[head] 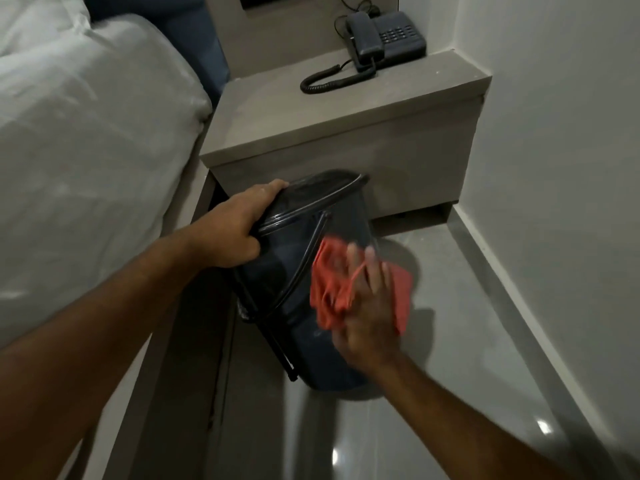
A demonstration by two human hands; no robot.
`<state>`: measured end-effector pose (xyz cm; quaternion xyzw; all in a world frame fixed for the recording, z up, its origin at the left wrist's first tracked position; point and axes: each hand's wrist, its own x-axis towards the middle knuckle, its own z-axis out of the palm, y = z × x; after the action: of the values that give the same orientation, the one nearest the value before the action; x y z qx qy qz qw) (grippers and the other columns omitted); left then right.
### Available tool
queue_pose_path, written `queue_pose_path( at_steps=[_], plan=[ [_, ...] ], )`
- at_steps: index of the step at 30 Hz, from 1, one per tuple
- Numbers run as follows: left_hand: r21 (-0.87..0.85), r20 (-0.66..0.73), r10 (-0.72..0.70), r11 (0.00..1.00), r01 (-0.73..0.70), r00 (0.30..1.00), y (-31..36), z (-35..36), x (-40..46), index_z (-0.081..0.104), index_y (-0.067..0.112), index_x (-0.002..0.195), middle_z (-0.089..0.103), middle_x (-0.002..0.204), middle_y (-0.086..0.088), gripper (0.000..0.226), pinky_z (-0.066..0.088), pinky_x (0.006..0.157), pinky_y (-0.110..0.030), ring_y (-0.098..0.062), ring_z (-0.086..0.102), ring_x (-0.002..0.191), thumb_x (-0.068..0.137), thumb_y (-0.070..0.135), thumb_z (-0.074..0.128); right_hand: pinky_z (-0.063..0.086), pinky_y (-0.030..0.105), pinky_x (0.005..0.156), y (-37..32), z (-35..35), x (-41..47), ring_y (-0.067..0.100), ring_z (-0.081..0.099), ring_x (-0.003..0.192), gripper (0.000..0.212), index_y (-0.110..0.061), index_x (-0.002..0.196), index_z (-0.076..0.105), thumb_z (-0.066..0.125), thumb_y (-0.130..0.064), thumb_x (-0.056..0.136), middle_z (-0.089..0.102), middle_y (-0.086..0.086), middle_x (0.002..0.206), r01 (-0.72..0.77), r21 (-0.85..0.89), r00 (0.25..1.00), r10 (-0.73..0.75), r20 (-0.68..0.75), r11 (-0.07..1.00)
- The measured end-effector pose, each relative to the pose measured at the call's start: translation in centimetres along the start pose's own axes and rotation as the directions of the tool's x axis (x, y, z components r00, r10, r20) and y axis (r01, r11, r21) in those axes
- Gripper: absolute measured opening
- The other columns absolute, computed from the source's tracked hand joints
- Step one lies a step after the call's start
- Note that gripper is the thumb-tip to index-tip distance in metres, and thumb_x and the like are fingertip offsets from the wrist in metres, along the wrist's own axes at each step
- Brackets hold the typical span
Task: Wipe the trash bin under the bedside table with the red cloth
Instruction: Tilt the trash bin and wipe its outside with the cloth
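Observation:
A dark round trash bin (298,306) with a lid and a thin black handle hangs tilted above the floor, in front of the grey bedside table (346,133). My left hand (235,230) grips the bin at its lid rim. My right hand (367,306) lies flat on the bin's side and presses the red cloth (332,289) against it. The cloth is bunched under the palm and fingers and is blurred by motion. The bin's bottom end points toward me.
A dark telephone (384,38) with a coiled cord sits on the bedside table. The bed with white bedding (86,150) runs along the left. A white wall (561,168) closes the right side. Glossy grey floor tiles (433,427) lie below.

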<state>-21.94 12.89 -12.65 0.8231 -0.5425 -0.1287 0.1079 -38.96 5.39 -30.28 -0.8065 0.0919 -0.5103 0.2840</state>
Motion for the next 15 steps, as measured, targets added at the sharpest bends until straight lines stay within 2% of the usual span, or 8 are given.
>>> queue_pose_path(
  at_steps=[2,4,6,8,10,11,13,15],
  plan=[
    [0.001,0.009,0.015,1.000,-0.015,1.000,0.2,-0.1,0.1,0.025,0.022,0.147,0.044,0.140,-0.007,0.094,0.031,0.105,-0.031,-0.019,0.040,0.128,0.061,0.005,0.062,0.005,0.049,0.123,2.3,-1.8,-6.4,0.024,0.004,0.153,0.075,-0.003,0.153,0.018,0.054,-0.016,0.088,-0.002,-0.003,0.167,0.408,-0.145,0.891,-0.358,0.278,0.902],
    [-0.006,0.018,0.010,1.000,-0.010,1.000,0.2,-0.2,-0.1,0.026,0.025,0.146,0.045,0.139,-0.005,0.094,0.031,0.104,-0.032,-0.018,0.040,0.127,0.063,0.004,0.063,-0.003,0.053,0.121,4.3,-3.3,-10.7,0.027,0.006,0.152,0.085,-0.024,0.154,0.027,0.061,-0.044,0.078,0.005,-0.001,0.167,0.587,-0.301,0.747,-0.360,0.559,0.751],
    [0.002,0.013,0.004,1.000,-0.004,1.000,0.1,-0.2,-0.3,0.026,0.025,0.147,0.044,0.141,-0.004,0.094,0.032,0.106,-0.033,-0.018,0.040,0.129,0.062,0.005,0.062,0.007,0.057,0.120,4.4,-1.8,-10.0,0.031,0.011,0.152,0.084,-0.027,0.154,0.025,0.059,-0.042,0.079,0.009,0.001,0.167,0.483,-0.375,0.832,-0.282,0.478,0.791],
    [-0.003,0.017,0.014,1.000,-0.014,1.000,0.1,-0.2,-0.1,0.027,0.026,0.145,0.046,0.138,-0.003,0.094,0.035,0.106,-0.036,-0.018,0.042,0.127,0.059,0.009,0.060,0.015,0.060,0.117,1.2,1.4,-4.2,0.037,0.015,0.150,0.082,-0.022,0.155,0.023,0.058,-0.034,0.082,0.012,0.006,0.166,0.174,-0.425,0.975,-0.096,0.199,0.889],
    [-0.028,0.019,0.016,0.999,-0.015,1.000,0.2,-0.2,0.0,0.030,0.030,0.143,0.049,0.132,0.000,0.091,0.040,0.102,-0.038,-0.016,0.045,0.122,0.061,0.010,0.063,0.015,0.060,0.117,-0.6,3.4,0.0,0.038,0.018,0.149,0.075,-0.019,0.154,0.026,0.052,-0.028,0.084,0.017,0.009,0.165,-0.061,-0.411,0.998,0.059,-0.018,0.910],
    [-0.033,0.021,0.017,0.999,-0.016,1.000,0.2,-0.2,0.0,0.030,0.030,0.142,0.049,0.131,0.001,0.090,0.040,0.102,-0.039,-0.016,0.045,0.121,0.061,0.009,0.063,0.014,0.061,0.117,-0.9,3.8,0.0,0.038,0.019,0.149,0.071,-0.019,0.153,0.031,0.049,-0.025,0.085,0.021,0.008,0.164,-0.044,-0.433,0.999,0.041,-0.018,0.900],
    [-0.030,0.023,0.024,0.999,-0.024,0.999,-0.1,-0.1,-0.2,0.030,0.028,0.143,0.048,0.133,-0.001,0.093,0.039,0.106,-0.042,-0.017,0.044,0.125,0.058,0.004,0.060,0.008,0.060,0.119,0.1,3.7,-4.6,0.033,0.017,0.150,0.057,-0.020,0.146,0.045,0.046,-0.021,0.089,0.025,0.006,0.163,0.294,-0.446,0.953,-0.224,0.204,0.846],
    [-0.042,0.029,0.029,0.999,-0.027,0.999,-0.2,-0.2,-0.4,0.031,0.027,0.143,0.048,0.136,0.000,0.093,0.037,0.108,-0.045,-0.017,0.042,0.128,0.059,0.000,0.062,0.001,0.056,0.121,1.9,2.0,-10.2,0.026,0.016,0.151,0.049,-0.024,0.138,0.052,0.052,-0.022,0.088,0.026,0.003,0.162,0.586,-0.395,0.792,-0.398,0.463,0.707]
  ],
)
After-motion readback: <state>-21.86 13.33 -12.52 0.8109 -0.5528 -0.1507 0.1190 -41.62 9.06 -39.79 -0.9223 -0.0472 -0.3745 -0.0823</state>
